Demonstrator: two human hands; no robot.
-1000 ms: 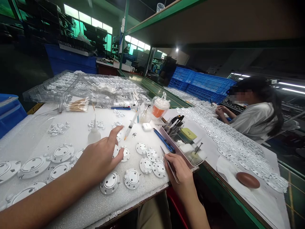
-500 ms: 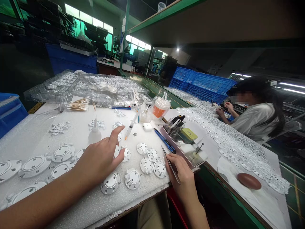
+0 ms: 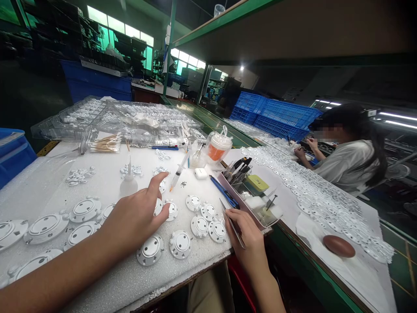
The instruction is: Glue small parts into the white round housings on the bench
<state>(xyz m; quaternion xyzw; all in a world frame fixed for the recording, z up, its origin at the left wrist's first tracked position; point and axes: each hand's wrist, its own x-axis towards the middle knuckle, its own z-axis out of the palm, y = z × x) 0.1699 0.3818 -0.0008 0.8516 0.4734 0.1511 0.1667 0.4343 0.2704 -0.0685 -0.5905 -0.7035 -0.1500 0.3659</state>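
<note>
Tweezers rest in my right hand, at the front edge of the foam-covered table; their tips point away from me and nothing shows between them. My left hand hovers over the white round parts, thumb and index finger spread apart, the other fingers partly hidden. Just past its fingertips lies a white disc part with dark dots. A cluster of similar discs sits between my hands. Nearer me is another white disc. Beyond my left hand are a syringe with an orange tip and a squeeze bottle.
A tool box with a blue cutter beside it stands at right. Behind are cotton swabs, a lidded cup and clear trays. Across the divider a co-worker sits by many white parts.
The whole view has shifted very slightly. Both hands keep nearly the same pose, and the tweezers stay in the right hand.
</note>
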